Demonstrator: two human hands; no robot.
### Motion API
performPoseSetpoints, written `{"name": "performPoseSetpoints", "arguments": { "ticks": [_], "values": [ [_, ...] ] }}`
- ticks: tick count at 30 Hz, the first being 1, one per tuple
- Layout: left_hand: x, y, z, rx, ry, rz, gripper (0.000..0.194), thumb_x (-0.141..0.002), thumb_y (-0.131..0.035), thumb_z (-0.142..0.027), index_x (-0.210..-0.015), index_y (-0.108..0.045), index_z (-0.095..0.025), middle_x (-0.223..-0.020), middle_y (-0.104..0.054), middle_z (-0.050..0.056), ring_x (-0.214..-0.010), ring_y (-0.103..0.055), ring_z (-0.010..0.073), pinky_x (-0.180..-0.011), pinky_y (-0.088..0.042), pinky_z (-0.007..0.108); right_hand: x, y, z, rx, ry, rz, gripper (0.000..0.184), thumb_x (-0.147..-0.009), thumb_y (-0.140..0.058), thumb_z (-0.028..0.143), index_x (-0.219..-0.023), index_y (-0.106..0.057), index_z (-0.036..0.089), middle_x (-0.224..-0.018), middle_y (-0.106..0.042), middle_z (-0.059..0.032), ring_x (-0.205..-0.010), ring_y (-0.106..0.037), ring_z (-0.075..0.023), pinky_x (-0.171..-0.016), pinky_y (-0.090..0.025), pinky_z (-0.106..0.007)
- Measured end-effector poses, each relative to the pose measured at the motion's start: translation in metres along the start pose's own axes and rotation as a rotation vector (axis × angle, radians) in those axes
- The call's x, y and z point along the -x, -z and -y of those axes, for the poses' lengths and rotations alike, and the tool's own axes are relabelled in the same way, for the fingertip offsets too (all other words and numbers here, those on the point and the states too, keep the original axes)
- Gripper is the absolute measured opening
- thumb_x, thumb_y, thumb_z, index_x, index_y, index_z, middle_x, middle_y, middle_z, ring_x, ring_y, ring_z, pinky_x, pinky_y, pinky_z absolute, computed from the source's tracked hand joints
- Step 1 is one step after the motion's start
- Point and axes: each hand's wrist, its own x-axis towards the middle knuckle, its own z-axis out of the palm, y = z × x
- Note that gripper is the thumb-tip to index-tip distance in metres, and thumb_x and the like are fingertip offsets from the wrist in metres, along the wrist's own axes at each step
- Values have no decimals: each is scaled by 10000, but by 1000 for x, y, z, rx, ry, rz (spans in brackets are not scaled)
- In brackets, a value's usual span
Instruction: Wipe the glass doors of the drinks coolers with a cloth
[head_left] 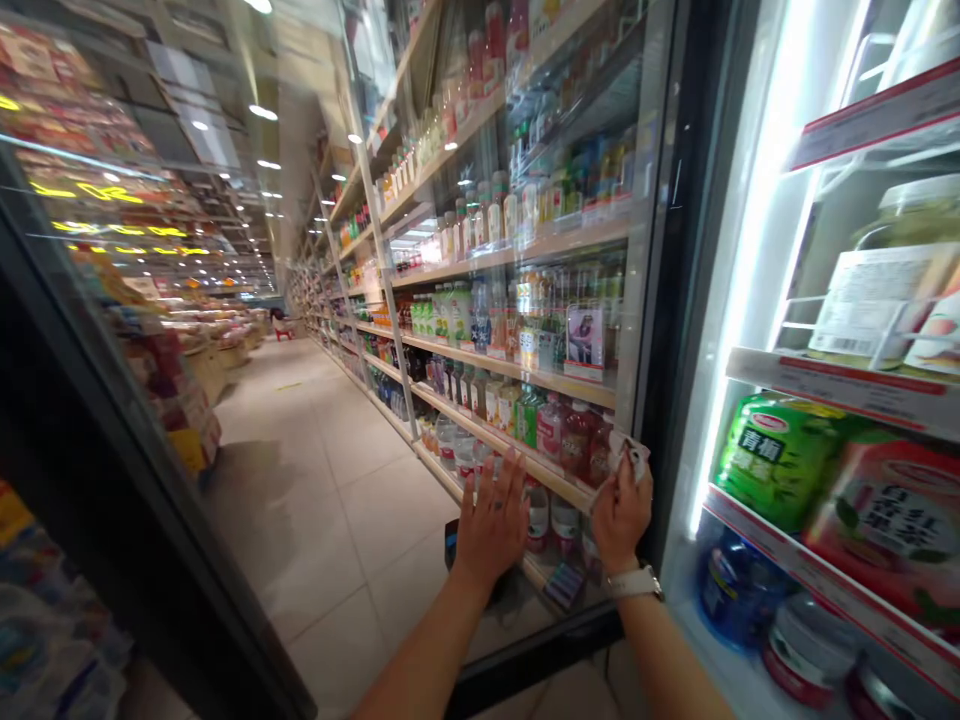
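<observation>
A see-through glass door [337, 470] with a dark frame [667, 300] stands open in front of me. My left hand [491, 525] lies with its fingers stretched out and its palm towards the pane, apparently resting on it. Close to the frame on the right, my right hand [622, 515] grips a pale crumpled cloth [630, 448] and holds it against the glass. A dark mark shows on the cloth. Around my right wrist is a watch [635, 582] with a light strap.
Right of the door, a lit cooler holds a green drink pack [780, 460], a red drink pack [892, 525] and large bottles. Through the glass appear long shelves [517, 370] of bottled drinks and a tiled aisle [337, 530]. A small red stool [283, 328] stands far off.
</observation>
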Motion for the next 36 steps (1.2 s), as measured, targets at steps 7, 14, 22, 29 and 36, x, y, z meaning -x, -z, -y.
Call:
{"name": "performPoseSetpoints", "arguments": {
  "ticks": [7,14,22,29,36],
  "values": [
    [1,1,1,-9,0,19,649,-914,-507,-358,-1501,-310,-164,-1480,-446,92,-1471,-238,236,-1226,-91,427,47,-11,57,-187,150,111,385,-947,-416,130,-1272,-597,231,-1453,-485,-111,-1418,-357,-278,-1113,-383,-572],
    [3,0,2,2,-1,35,671,-898,-503,-345,-1506,-293,-153,-1472,-459,102,-1450,-293,241,-1218,-123,423,32,-5,51,-170,421,148,304,-902,-505,81,-1107,-664,238,-1281,-637,-81,-1311,-507,-222,-1058,-475,-441],
    [0,0,0,23,2,-2,653,-909,-517,-330,-1498,-310,-142,-1436,-503,99,-1455,-282,239,-1225,-102,432,9,-9,3,17,-43,-93,430,-958,-376,181,-1354,-542,155,-1358,-533,-191,-1297,-493,-303,-1029,-452,-555],
    [3,-1,2,18,0,2,644,-913,-495,-333,-1500,-306,-149,-1469,-457,97,-1470,-237,239,-1225,-102,431,59,-18,70,-114,233,26,275,-912,-490,110,-1088,-664,229,-1320,-577,-112,-1260,-512,-255,-971,-470,-469],
    [3,0,3,33,-6,16,672,-907,-493,-328,-1511,-267,-139,-1466,-466,99,-1482,-199,230,-1229,-84,432,31,-3,40,-36,410,114,242,-907,-503,132,-970,-703,255,-1203,-669,-66,-1153,-592,-205,-954,-488,-398]
  ]
}}
